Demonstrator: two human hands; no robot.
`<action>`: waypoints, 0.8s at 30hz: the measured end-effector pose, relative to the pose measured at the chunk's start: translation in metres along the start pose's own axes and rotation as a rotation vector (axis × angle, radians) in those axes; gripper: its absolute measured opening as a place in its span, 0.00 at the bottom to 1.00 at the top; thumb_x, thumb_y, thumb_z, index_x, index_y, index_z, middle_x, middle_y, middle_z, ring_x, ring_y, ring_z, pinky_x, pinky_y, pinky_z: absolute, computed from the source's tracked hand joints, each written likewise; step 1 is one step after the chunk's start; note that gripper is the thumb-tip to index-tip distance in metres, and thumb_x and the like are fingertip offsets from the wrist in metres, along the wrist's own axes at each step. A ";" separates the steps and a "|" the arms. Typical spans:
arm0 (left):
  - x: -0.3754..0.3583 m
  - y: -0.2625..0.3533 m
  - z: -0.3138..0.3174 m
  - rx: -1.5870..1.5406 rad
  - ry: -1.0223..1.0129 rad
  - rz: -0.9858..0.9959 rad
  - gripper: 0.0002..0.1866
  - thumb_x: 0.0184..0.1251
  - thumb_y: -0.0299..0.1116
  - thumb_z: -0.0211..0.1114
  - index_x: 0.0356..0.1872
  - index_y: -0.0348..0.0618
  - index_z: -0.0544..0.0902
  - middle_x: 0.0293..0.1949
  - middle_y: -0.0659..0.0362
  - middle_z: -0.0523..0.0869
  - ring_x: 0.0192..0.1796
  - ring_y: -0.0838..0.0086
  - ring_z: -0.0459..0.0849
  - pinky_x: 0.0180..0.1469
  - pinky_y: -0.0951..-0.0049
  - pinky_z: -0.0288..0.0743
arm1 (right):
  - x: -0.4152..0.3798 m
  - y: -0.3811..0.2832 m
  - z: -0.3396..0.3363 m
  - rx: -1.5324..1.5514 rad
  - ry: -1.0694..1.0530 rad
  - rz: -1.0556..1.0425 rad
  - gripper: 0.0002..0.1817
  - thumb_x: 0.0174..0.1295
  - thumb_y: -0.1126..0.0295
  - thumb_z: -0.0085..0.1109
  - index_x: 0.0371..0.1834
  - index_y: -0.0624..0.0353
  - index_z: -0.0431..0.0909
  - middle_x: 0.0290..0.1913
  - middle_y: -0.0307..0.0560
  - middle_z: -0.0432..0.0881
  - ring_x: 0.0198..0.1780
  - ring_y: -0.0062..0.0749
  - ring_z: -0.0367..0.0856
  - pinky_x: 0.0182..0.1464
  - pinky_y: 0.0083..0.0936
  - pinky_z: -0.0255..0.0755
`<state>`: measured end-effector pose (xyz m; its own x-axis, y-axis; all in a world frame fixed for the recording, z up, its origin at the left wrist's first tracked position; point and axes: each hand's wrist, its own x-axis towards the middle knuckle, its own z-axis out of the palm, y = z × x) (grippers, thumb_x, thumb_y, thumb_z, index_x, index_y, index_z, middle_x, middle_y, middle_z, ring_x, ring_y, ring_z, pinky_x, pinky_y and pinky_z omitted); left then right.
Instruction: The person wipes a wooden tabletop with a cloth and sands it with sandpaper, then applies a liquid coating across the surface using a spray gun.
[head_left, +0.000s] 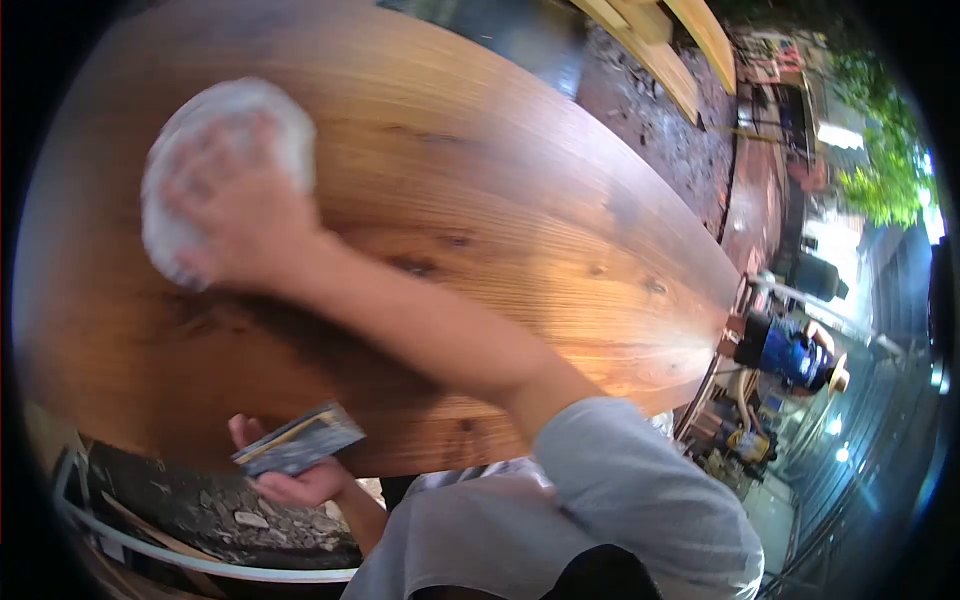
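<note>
My right hand lies spread on a round, bunched white cloth. It presses the cloth against the brown wooden tabletop, and both are smeared by motion. My left hand is low on the left, beside the near edge of the wood. Its fingers hold a flat, dark grey rectangular piece with a tan stripe, whose exact kind I cannot make out. Knots and dark grain run through the shiny wood.
Pale wooden planks lie beyond the far edge. Stone rubble and a light metal rail are below the near edge. A person in a blue top and a hat stands past the tabletop's far end, near equipment.
</note>
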<state>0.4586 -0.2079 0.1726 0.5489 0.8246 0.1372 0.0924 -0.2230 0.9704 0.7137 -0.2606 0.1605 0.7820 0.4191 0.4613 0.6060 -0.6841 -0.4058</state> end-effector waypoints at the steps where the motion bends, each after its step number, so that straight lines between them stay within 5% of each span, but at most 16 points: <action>1: -0.001 0.002 0.005 -0.025 0.032 -0.005 0.33 0.80 0.46 0.36 0.60 0.17 0.71 0.60 0.32 0.78 0.62 0.48 0.80 0.67 0.53 0.75 | -0.006 -0.006 -0.003 0.035 0.014 -0.004 0.35 0.51 0.43 0.64 0.61 0.48 0.77 0.65 0.51 0.75 0.70 0.54 0.66 0.72 0.72 0.48; 6: -0.009 0.002 0.012 -0.170 -0.030 -0.006 0.34 0.78 0.48 0.42 0.63 0.18 0.71 0.62 0.37 0.77 0.64 0.50 0.77 0.67 0.54 0.71 | -0.167 0.041 -0.144 0.065 -0.320 0.139 0.41 0.57 0.37 0.60 0.74 0.38 0.68 0.79 0.46 0.60 0.81 0.53 0.52 0.74 0.72 0.41; 9: -0.010 -0.029 -0.015 -0.130 -0.017 -0.001 0.32 0.77 0.45 0.46 0.61 0.19 0.73 0.61 0.38 0.79 0.63 0.50 0.79 0.67 0.53 0.71 | -0.272 0.122 -0.279 -0.242 -0.522 0.537 0.40 0.63 0.39 0.56 0.78 0.38 0.63 0.83 0.46 0.52 0.83 0.53 0.42 0.76 0.67 0.27; 13: -0.003 -0.045 -0.011 -0.139 0.138 0.138 0.23 0.68 0.35 0.55 0.52 0.19 0.81 0.52 0.38 0.84 0.52 0.52 0.85 0.60 0.52 0.78 | -0.447 0.263 -0.422 -0.554 -0.163 0.985 0.39 0.68 0.42 0.52 0.80 0.44 0.60 0.81 0.55 0.54 0.82 0.57 0.46 0.78 0.59 0.27; 16: -0.019 -0.033 0.006 0.042 0.233 0.147 0.20 0.68 0.31 0.56 0.49 0.21 0.83 0.51 0.42 0.86 0.50 0.56 0.86 0.58 0.55 0.80 | -0.603 0.355 -0.527 -0.611 0.001 1.021 0.33 0.72 0.52 0.52 0.78 0.50 0.62 0.79 0.58 0.59 0.81 0.57 0.51 0.80 0.50 0.36; 18: 0.018 -0.072 -0.033 0.038 0.206 0.122 0.19 0.68 0.31 0.57 0.48 0.22 0.85 0.51 0.45 0.87 0.49 0.57 0.86 0.58 0.57 0.80 | -0.731 0.428 -0.612 -0.900 -0.114 0.619 0.23 0.73 0.71 0.49 0.70 0.67 0.67 0.72 0.70 0.66 0.76 0.63 0.59 0.78 0.49 0.50; 19: 0.001 -0.056 -0.018 0.160 0.197 0.108 0.21 0.71 0.31 0.54 0.55 0.23 0.82 0.54 0.45 0.85 0.55 0.59 0.84 0.61 0.60 0.77 | -0.839 0.476 -0.666 -1.026 -0.181 0.645 0.25 0.75 0.68 0.48 0.74 0.64 0.66 0.76 0.60 0.63 0.78 0.52 0.58 0.79 0.39 0.49; 22: -0.025 -0.040 -0.005 -0.189 -0.213 -0.006 0.23 0.71 0.31 0.46 0.57 0.24 0.80 0.58 0.43 0.83 0.59 0.56 0.81 0.66 0.60 0.73 | -0.921 0.501 -0.754 -1.076 -0.218 0.906 0.21 0.74 0.67 0.48 0.67 0.63 0.69 0.67 0.57 0.69 0.69 0.48 0.65 0.69 0.37 0.57; 24: -0.061 -0.031 0.016 -0.147 0.084 0.045 0.11 0.69 0.27 0.56 0.42 0.31 0.85 0.43 0.54 0.86 0.45 0.65 0.84 0.53 0.65 0.78 | -0.921 0.525 -0.775 -1.077 -0.249 0.907 0.19 0.73 0.66 0.48 0.63 0.62 0.72 0.61 0.54 0.72 0.62 0.45 0.70 0.62 0.35 0.62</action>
<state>0.4355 -0.2592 0.1315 0.4776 0.8575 0.1912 -0.0566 -0.1872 0.9807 0.1983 -1.4684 0.1343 0.9054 -0.3858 0.1773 -0.4245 -0.8315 0.3583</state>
